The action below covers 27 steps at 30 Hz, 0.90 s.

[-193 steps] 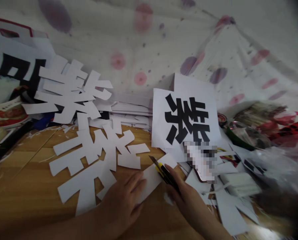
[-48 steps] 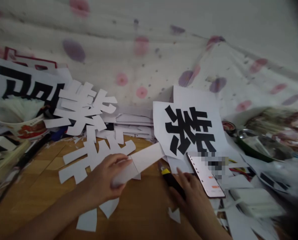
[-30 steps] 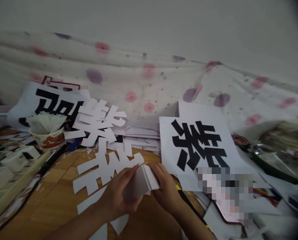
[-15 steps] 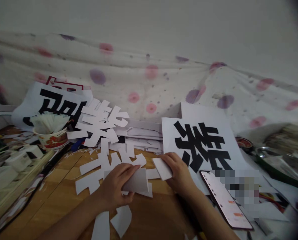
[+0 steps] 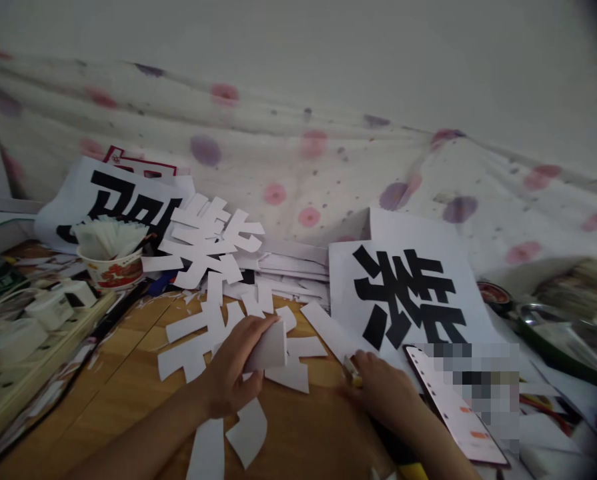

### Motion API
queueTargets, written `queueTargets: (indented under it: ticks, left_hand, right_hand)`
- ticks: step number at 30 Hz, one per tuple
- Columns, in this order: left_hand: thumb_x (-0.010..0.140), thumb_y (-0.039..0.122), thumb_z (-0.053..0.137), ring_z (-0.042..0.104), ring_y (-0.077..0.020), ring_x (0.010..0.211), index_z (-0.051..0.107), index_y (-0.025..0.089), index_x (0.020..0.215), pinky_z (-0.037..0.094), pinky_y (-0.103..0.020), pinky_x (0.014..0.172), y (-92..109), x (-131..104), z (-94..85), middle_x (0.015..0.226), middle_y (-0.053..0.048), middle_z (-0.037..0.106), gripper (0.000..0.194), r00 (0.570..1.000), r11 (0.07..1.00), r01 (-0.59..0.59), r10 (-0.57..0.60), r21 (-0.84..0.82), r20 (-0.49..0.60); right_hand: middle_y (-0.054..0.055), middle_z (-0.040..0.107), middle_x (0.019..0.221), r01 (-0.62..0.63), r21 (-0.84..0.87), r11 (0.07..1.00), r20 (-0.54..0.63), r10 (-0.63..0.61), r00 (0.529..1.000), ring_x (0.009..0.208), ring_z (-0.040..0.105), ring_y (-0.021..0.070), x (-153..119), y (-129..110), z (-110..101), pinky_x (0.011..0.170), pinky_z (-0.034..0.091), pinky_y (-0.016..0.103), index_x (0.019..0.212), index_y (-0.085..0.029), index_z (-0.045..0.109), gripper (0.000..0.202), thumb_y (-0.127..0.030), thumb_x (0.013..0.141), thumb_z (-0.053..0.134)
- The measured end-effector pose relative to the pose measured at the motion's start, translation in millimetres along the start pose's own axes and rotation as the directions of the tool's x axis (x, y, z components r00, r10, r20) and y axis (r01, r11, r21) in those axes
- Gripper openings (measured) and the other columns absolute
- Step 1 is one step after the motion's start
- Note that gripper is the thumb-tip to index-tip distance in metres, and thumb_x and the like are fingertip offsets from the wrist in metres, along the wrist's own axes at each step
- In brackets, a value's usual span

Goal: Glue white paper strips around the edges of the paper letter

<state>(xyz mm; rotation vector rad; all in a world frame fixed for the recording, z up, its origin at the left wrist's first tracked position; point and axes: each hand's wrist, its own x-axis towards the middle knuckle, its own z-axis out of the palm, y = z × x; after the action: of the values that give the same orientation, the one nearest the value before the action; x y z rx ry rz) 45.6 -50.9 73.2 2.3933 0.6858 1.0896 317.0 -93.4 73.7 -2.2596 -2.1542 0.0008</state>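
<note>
My left hand (image 5: 233, 370) is closed on a folded or thick white piece of card (image 5: 268, 348), held above the table. Under and around it lie white cut-out character strokes (image 5: 188, 357), a curved scrap (image 5: 248, 433) and a straight strip (image 5: 205, 450). My right hand (image 5: 383, 387) rests low over the table, its fingers closed around a small tool with a pale end and a yellow part (image 5: 353, 371); its kind is hard to make out. Just beyond those fingers a white strip (image 5: 323, 330) lies beside a sheet printed with a black character (image 5: 343, 287).
At right lies a phone (image 5: 458, 413). A paper bowl of pale sticks (image 5: 111, 270) and a power strip (image 5: 73, 333) stand left. A cut-out white character (image 5: 205, 243) leans at the back, before a spotted cloth (image 5: 288, 153). A green-rimmed tray (image 5: 568, 353) sits far right.
My right hand has let go of a white strip and moved down and right, onto the small tool. The left hand still holds its card, now turned more upright. The view has shifted slightly.
</note>
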Motion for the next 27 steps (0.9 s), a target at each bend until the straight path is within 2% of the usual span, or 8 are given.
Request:
queueTargets:
  ticks: [4,8,11,14,16,18,22,27]
  left_hand:
    - [0.073,0.028,0.055,0.048,-0.0253,0.097,0.029,0.026,0.130,0.040,-0.042,0.085,6.8,1.9,4.5,0.108,-0.008,0.049,0.063,0.995,0.991,0.066,-0.056,0.117,-0.086]
    - [0.071,0.039,0.062,0.048,-0.0249,0.097,0.038,0.025,0.122,0.041,-0.039,0.083,5.6,2.9,8.2,0.106,-0.007,0.051,0.058,0.986,0.988,0.105,-0.089,0.110,-0.138]
    - [0.070,0.045,0.064,0.048,-0.0249,0.098,0.043,0.023,0.117,0.041,-0.039,0.083,0.3,2.6,7.6,0.106,-0.008,0.051,0.056,0.982,0.990,0.128,-0.120,0.052,-0.145]
    - [0.070,0.052,0.065,0.048,-0.0255,0.101,0.044,0.022,0.118,0.041,-0.038,0.086,-5.7,0.4,7.1,0.110,-0.009,0.049,0.060,0.980,0.990,0.135,-0.140,-0.044,-0.143]
    - [0.070,0.057,0.062,0.047,-0.0263,0.103,0.042,0.023,0.122,0.041,-0.039,0.087,-8.9,-1.6,7.7,0.113,-0.011,0.048,0.066,0.984,0.986,0.123,-0.136,-0.113,-0.117]
    - [0.069,0.062,0.058,0.047,-0.0270,0.104,0.039,0.024,0.126,0.041,-0.040,0.087,-10.9,-3.5,8.5,0.115,-0.011,0.047,0.071,0.990,0.981,0.100,-0.115,-0.164,-0.084]
    - [0.068,0.065,0.054,0.047,-0.0272,0.104,0.037,0.026,0.128,0.041,-0.040,0.088,-12.0,-5.9,8.0,0.116,-0.011,0.047,0.073,0.996,0.982,0.019,-0.034,-0.190,-0.077]
    - [0.072,0.067,0.049,0.048,-0.0283,0.105,0.036,0.023,0.128,0.040,-0.041,0.090,-11.6,-7.1,6.2,0.116,-0.013,0.047,0.072,0.997,0.984,0.005,-0.018,-0.175,-0.071]
  right_hand:
    - [0.012,0.061,0.089,-0.042,0.054,0.998,-0.023,0.043,0.999,0.078,0.064,0.0288,-14.1,17.3,21.8,0.057,0.044,0.035,0.094,-0.016,0.054,0.025,-0.029,0.073,0.058]
    - [0.010,0.063,0.085,-0.070,0.207,0.976,0.069,0.057,0.996,0.081,0.063,0.0265,-15.1,22.1,21.0,0.069,0.045,0.037,0.086,-0.016,0.056,0.015,-0.023,0.073,0.057]
    - [0.007,0.062,0.091,0.067,0.426,0.902,0.056,-0.100,0.993,0.087,0.060,0.0228,-16.4,14.7,5.8,0.078,0.046,0.038,0.095,-0.020,0.057,0.021,-0.022,0.074,0.057]
    - [0.006,0.056,0.106,0.307,0.591,0.746,-0.138,-0.281,0.950,0.101,0.055,0.0197,-19.2,-2.4,-9.7,0.089,0.043,0.037,0.110,-0.023,0.053,0.029,-0.021,0.081,0.052]
    - [0.007,0.051,0.112,0.439,0.605,0.665,-0.274,-0.344,0.898,0.107,0.051,0.0190,-21.2,-17.0,-15.4,0.093,0.041,0.036,0.117,-0.026,0.048,0.033,-0.022,0.085,0.048]
    - [0.007,0.048,0.116,0.533,0.594,0.602,-0.341,-0.412,0.845,0.109,0.049,0.0185,-23.5,-31.8,-17.7,0.094,0.041,0.035,0.122,-0.028,0.043,0.035,-0.024,0.088,0.044]
    - [0.006,0.048,0.121,0.605,0.543,0.582,-0.296,-0.541,0.787,0.108,0.050,0.0193,-28.6,-55.1,-21.7,0.090,0.045,0.033,0.131,-0.032,0.034,0.042,-0.027,0.089,0.042]
    - [0.006,0.052,0.111,0.626,0.447,0.640,-0.208,-0.606,0.768,0.098,0.052,0.0196,-32.6,-69.0,-32.7,0.083,0.049,0.034,0.129,-0.028,0.038,0.041,-0.026,0.088,0.046]
